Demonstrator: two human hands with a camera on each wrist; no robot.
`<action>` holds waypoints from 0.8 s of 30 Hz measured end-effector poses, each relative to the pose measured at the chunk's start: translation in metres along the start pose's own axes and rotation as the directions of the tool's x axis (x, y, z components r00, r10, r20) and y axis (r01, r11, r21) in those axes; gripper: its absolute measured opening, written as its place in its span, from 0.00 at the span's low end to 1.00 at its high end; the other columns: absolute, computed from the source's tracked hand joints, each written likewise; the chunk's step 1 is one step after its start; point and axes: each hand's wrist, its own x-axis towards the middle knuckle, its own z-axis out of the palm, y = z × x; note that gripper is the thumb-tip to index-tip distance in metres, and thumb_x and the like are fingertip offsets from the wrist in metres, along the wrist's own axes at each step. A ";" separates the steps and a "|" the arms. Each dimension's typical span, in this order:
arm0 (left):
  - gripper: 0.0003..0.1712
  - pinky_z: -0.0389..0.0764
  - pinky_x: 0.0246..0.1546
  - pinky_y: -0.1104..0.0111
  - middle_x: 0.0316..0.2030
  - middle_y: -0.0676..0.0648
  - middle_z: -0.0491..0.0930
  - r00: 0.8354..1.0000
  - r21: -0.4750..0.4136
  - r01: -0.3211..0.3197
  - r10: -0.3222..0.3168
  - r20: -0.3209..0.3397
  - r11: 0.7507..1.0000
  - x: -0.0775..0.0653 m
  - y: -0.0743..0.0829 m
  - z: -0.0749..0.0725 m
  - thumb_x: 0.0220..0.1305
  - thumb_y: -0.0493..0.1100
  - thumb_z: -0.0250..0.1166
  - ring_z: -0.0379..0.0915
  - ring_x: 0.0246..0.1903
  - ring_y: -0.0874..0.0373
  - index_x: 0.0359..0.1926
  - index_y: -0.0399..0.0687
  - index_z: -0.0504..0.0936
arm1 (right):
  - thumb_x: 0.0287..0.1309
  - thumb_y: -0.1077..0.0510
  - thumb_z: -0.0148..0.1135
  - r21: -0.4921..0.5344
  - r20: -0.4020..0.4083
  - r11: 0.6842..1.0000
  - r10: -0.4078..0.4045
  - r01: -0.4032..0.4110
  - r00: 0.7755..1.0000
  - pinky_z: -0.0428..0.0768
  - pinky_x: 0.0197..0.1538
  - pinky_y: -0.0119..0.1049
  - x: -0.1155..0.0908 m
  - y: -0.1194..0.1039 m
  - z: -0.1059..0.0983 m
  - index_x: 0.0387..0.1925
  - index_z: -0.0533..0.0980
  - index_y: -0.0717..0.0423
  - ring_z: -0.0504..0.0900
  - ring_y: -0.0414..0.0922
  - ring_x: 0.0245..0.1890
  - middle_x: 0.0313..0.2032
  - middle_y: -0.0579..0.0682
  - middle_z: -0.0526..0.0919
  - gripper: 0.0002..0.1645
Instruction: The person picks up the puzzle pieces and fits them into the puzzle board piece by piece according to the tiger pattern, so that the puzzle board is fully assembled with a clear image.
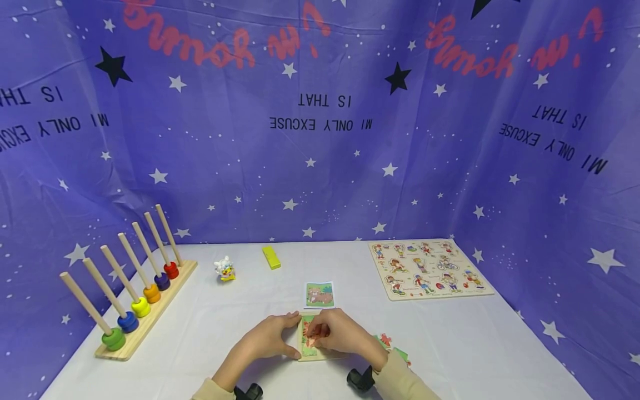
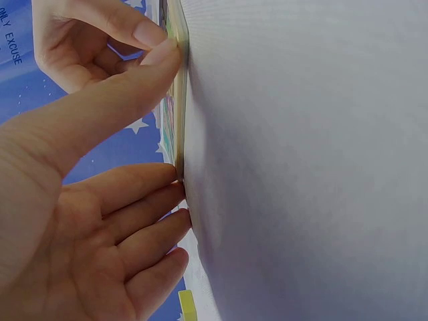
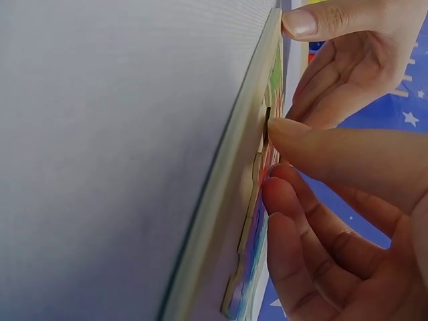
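A small wooden jigsaw tray lies on the white table in front of me, with assembled green and orange puzzle pieces along its left side. My left hand steadies the tray's left edge, thumb at the near corner and fairly straight fingers at the far one. Over the pieces, my right hand pinches a puzzle piece low against the tray; the fingers hide most of it. Right of that hand lie loose puzzle pieces, partly behind the wrist. Just beyond the tray is a picture card with an animal.
A wooden peg stand with coloured rings runs along the left. Farther back are a small white and yellow toy figure and a yellow block. A larger knob-puzzle board lies at the back right. A purple star-patterned curtain hangs behind.
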 end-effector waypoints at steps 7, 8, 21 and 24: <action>0.49 0.63 0.63 0.44 0.64 0.38 0.69 1.000 0.009 0.013 -0.013 0.006 1.000 0.001 -0.001 0.000 0.41 0.54 0.78 0.64 0.63 0.37 0.63 0.35 0.72 | 0.46 0.66 0.74 -0.013 0.004 1.000 0.019 -0.019 1.000 0.76 0.29 0.23 0.001 -0.002 0.001 0.32 0.84 0.52 0.74 0.30 0.25 0.27 0.39 0.80 0.10; 0.49 0.63 0.62 0.44 0.64 0.38 0.69 1.000 0.008 0.016 -0.016 0.007 1.000 0.001 -0.001 0.000 0.41 0.54 0.78 0.63 0.63 0.37 0.63 0.35 0.72 | 0.46 0.66 0.74 -0.017 0.004 1.000 0.021 -0.021 1.000 0.76 0.30 0.22 0.001 -0.002 0.002 0.32 0.84 0.52 0.74 0.30 0.25 0.27 0.38 0.80 0.10; 0.49 0.63 0.63 0.44 0.64 0.38 0.69 1.000 -0.002 0.011 -0.011 0.003 1.000 0.000 -0.001 0.000 0.40 0.54 0.78 0.64 0.63 0.38 0.62 0.35 0.72 | 0.48 0.66 0.73 -0.001 -0.010 1.000 -0.001 0.001 1.000 0.76 0.29 0.22 0.000 0.000 0.000 0.32 0.84 0.52 0.73 0.29 0.23 0.27 0.37 0.81 0.08; 0.49 0.64 0.62 0.44 0.64 0.38 0.69 1.000 -0.001 0.010 -0.010 0.003 1.000 0.000 -0.001 0.000 0.40 0.54 0.78 0.64 0.63 0.38 0.63 0.35 0.72 | 0.49 0.67 0.72 -0.009 -0.014 1.000 -0.007 0.007 1.000 0.75 0.28 0.22 0.001 0.001 0.001 0.31 0.84 0.52 0.72 0.29 0.23 0.27 0.36 0.81 0.08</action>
